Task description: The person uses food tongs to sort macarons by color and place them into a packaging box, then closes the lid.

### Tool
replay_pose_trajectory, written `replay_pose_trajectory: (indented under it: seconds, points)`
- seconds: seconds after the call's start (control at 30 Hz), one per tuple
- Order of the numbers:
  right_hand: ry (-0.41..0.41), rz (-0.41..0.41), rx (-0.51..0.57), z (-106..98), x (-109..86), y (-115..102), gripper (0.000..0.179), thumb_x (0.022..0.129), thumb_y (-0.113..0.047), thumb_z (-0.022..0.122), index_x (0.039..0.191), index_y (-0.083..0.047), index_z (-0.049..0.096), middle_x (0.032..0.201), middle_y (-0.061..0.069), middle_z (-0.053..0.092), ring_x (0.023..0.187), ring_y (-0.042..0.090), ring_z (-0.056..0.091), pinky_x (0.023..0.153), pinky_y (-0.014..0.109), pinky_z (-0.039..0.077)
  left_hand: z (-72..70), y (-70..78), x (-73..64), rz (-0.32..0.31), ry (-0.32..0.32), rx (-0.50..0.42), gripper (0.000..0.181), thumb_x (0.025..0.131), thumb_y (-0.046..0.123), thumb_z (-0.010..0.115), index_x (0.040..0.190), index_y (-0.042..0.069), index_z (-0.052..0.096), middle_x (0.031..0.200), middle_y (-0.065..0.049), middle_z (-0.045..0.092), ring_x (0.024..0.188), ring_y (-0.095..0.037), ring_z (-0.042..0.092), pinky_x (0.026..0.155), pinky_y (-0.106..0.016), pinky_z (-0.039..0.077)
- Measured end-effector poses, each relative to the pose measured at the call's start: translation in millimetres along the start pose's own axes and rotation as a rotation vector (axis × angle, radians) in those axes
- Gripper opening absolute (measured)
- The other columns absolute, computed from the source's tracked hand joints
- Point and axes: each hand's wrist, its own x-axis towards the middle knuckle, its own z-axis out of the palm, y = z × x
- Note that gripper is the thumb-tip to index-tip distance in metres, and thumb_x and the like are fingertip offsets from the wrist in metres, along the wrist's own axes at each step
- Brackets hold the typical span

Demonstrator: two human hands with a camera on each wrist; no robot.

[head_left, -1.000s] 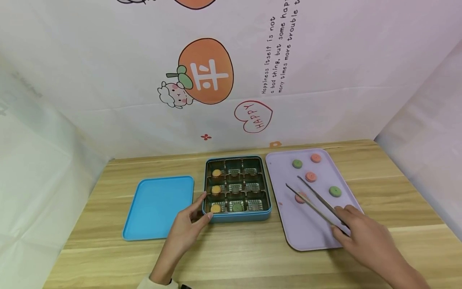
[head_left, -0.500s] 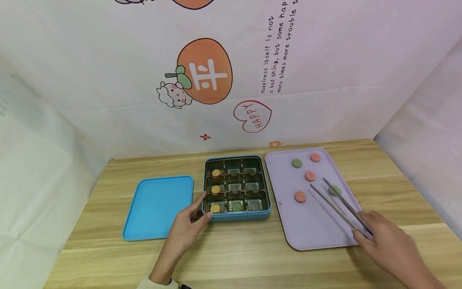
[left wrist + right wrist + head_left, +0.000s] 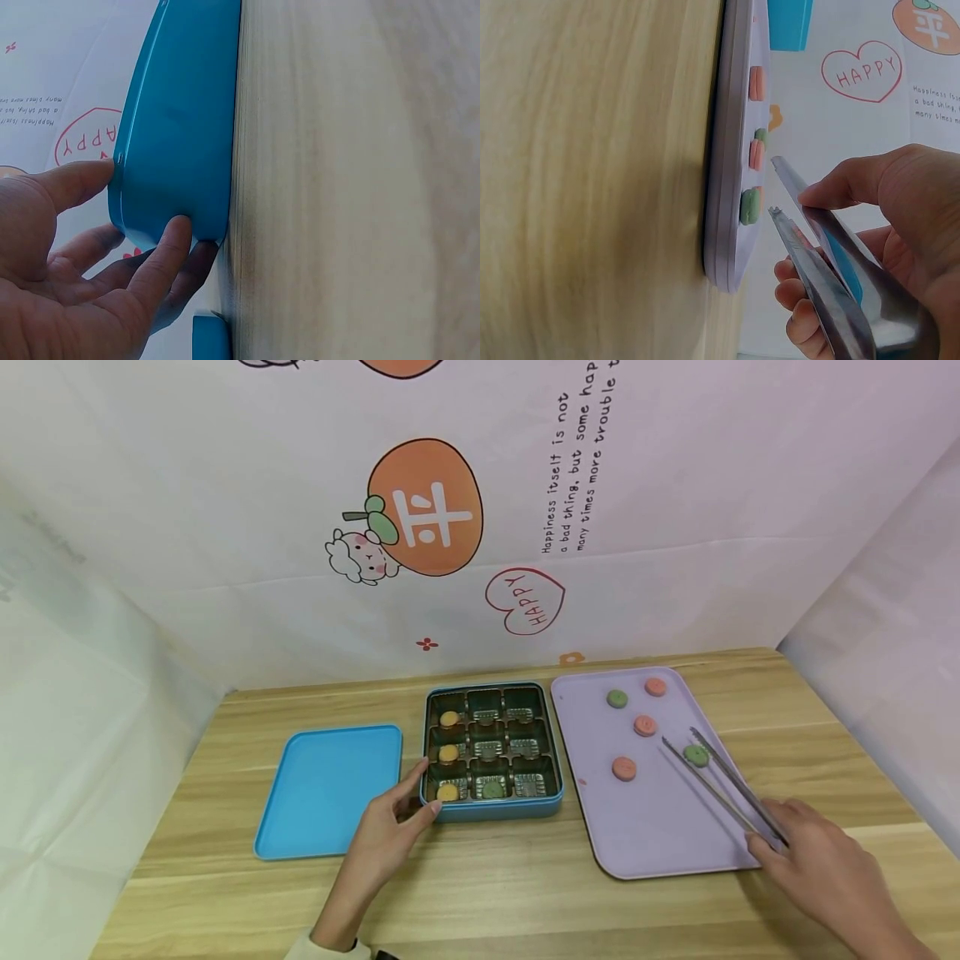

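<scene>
While handheld, tongs (image 3: pixel 866 277) diagonally forward-left.

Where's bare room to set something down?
Free: the blue lid, left of the box; table before the box; near-left corner of the purple tray, in front of the closest pink macaron. Crowded: the tray's far half; around the tongs.

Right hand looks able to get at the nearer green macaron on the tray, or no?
Likely yes: the right hand holds tongs with tips apart, and from the head view their arms flank the green macaron, nothing between. Height above it is unclear.
</scene>
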Motion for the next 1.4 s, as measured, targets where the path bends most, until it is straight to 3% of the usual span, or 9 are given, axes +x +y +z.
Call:
replay_pose_trajectory:
  seconds: [0.17, 0.3, 0.4, 0.73, 0.83, 0.97, 1.13, 1.4]
  points:
    - [-0.007, 0.012, 0.0, -1, 1.2, 3, 0.049, 0.086, -0.017, 0.075, 0.124, 0.013, 0.065, 0.109, 0.034, 0.066, 0.082, 0.048, 0.068, 0.056, 0.062, 0.05, -0.2, 0.6, -0.3, -0.007, -0.002, 0.003, 0.066, 0.099, 0.02, 0.074, 0.159, 0.024, 0.047, 0.143, -0.019, 0.062, 0.08, -0.02, 0.053, 0.059, -0.03, 0.039]
    - [-0.029, 0.03, -0.003, 0, 1.9, 5, 0.051, 0.088, -0.018, 0.074, 0.126, 0.013, 0.064, 0.117, 0.037, 0.064, 0.092, 0.057, 0.066, 0.06, 0.067, 0.05, -0.5, 0.9, -0.1, -0.012, 0.003, 0.002, 0.067, 0.099, 0.02, 0.074, 0.159, 0.025, 0.047, 0.145, -0.019, 0.061, 0.081, -0.019, 0.054, 0.059, -0.03, 0.04]
    - [-0.044, 0.047, -0.005, 1, 1.5, 7, 0.051, 0.088, -0.019, 0.074, 0.127, 0.012, 0.063, 0.122, 0.039, 0.061, 0.099, 0.062, 0.063, 0.062, 0.07, 0.05, -0.1, 0.4, -0.5, 0.006, 0.0, 0.003, 0.066, 0.099, 0.02, 0.074, 0.159, 0.023, 0.048, 0.156, -0.02, 0.053, 0.084, -0.019, 0.056, 0.058, -0.03, 0.04]
    - [-0.058, 0.033, -0.001, 7, 0.2, 11, 0.051, 0.086, -0.018, 0.076, 0.125, 0.014, 0.064, 0.118, 0.039, 0.062, 0.096, 0.06, 0.064, 0.063, 0.069, 0.051, 0.2, -1.0, 0.8, 0.012, 0.008, 0.008, 0.066, 0.099, 0.019, 0.074, 0.159, 0.023, 0.048, 0.157, -0.02, 0.052, 0.093, -0.022, 0.061, 0.06, -0.031, 0.043]
    - [-0.073, 0.036, 0.007, 7, -0.2, 10, 0.052, 0.086, -0.016, 0.076, 0.125, 0.017, 0.063, 0.119, 0.042, 0.06, 0.096, 0.061, 0.064, 0.065, 0.069, 0.051, 0.7, -1.1, 0.6, 0.006, 0.008, 0.014, 0.066, 0.099, 0.02, 0.074, 0.16, 0.024, 0.047, 0.159, -0.019, 0.05, 0.111, -0.033, 0.067, 0.072, -0.037, 0.054]
    - [-0.07, 0.034, 0.019, 7, 0.4, 9, 0.05, 0.086, -0.013, 0.076, 0.124, 0.018, 0.063, 0.118, 0.043, 0.061, 0.09, 0.056, 0.066, 0.063, 0.067, 0.052, 1.5, -1.5, 0.3, 0.011, 0.009, 0.027, 0.066, 0.1, 0.02, 0.073, 0.16, 0.023, 0.046, 0.163, -0.019, 0.045, 0.137, -0.041, 0.057, 0.093, -0.047, 0.056]
    - [-0.04, 0.006, 0.016, 7, -0.7, 8, 0.048, 0.084, -0.01, 0.077, 0.122, 0.017, 0.065, 0.111, 0.04, 0.064, 0.084, 0.05, 0.067, 0.06, 0.064, 0.051, 1.4, -1.2, 0.1, 0.008, 0.012, 0.022, 0.066, 0.1, 0.019, 0.073, 0.16, 0.023, 0.046, 0.162, -0.02, 0.046, 0.133, -0.04, 0.06, 0.084, -0.038, 0.053]
    - [-0.017, -0.01, 0.016, 10, -1.3, 7, 0.05, 0.084, -0.01, 0.077, 0.124, 0.016, 0.065, 0.114, 0.042, 0.063, 0.088, 0.056, 0.066, 0.063, 0.067, 0.052, 1.4, -2.1, 1.0, 0.006, 0.009, 0.016, 0.066, 0.1, 0.018, 0.073, 0.16, 0.021, 0.046, 0.162, -0.019, 0.045, 0.129, -0.037, 0.062, 0.079, -0.035, 0.049]
